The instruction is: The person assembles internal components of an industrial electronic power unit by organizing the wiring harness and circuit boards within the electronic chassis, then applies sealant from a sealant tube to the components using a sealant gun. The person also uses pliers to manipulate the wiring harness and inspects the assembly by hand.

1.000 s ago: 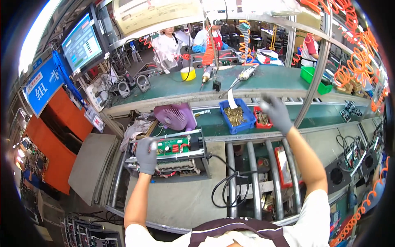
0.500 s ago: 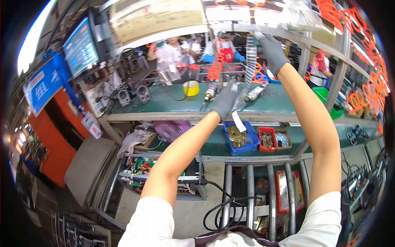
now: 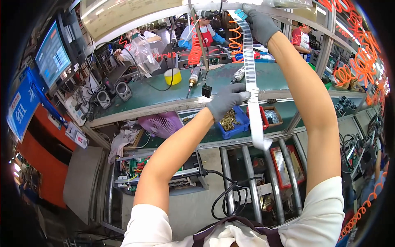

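Observation:
A long strip of printed labels (image 3: 249, 61) hangs down in front of me, its lower end a blank white tail. High up, my right hand (image 3: 262, 26), in a grey glove, is closed on the strip's top end. My left hand (image 3: 227, 101), also gloved in grey, is beside the strip lower down. Its fingers are apart, with the fingertips at the strip's left edge; whether they touch it is unclear. Behind the tail are a blue bin (image 3: 242, 129) of brass-coloured screws and a partly covered red bin (image 3: 265, 119).
Pneumatic screwdrivers (image 3: 193, 77) hang over the green bench (image 3: 152, 91), with a yellow tape roll (image 3: 173, 76) nearby. Below are a purple fan (image 3: 161, 124), an opened electronic chassis (image 3: 164, 177) and metal rollers (image 3: 252, 181). A monitor (image 3: 52, 55) stands left. Co-workers (image 3: 204, 35) work across the bench.
The label strip has turned its printed face toward me, and more of its white tail shows. My right hand is higher. My left hand has come off to the strip's left side. The view has shifted.

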The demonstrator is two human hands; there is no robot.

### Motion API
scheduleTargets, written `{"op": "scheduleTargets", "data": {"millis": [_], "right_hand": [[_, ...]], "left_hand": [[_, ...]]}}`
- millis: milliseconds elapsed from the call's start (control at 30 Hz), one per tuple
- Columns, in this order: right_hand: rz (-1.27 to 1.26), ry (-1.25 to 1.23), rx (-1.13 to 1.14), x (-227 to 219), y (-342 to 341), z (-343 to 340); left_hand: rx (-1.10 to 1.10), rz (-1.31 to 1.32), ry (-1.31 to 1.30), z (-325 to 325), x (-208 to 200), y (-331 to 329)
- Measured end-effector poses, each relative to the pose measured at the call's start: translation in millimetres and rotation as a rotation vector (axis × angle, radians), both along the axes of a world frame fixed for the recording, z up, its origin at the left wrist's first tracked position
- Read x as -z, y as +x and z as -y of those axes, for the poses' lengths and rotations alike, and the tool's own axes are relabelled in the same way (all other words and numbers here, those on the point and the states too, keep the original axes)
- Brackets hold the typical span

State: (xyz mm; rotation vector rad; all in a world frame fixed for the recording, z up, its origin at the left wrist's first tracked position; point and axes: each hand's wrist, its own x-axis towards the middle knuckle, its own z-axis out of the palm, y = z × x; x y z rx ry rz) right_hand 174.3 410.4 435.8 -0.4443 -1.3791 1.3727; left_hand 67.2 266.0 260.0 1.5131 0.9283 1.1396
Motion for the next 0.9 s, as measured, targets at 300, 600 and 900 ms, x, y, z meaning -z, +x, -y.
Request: {"op": "scheduleTargets", "data": {"millis": [300, 600, 900], "right_hand": [[0.186, 0.143, 0.297, -0.8, -11.6, 7.2], [0.078, -0.019, 0.368, -4.3, -11.6, -19.2], [0.035, -0.011, 0.089, -0.3, -13.9, -14.7]], "left_hand": [[-0.034, 0.36, -0.072, 1.8, 5.7, 26.3], [-1.083, -0.409, 0.725, -24.8, -9.2, 17.0], [-0.206, 0.142, 0.005, -40.4, 26.4, 12.6]]}}
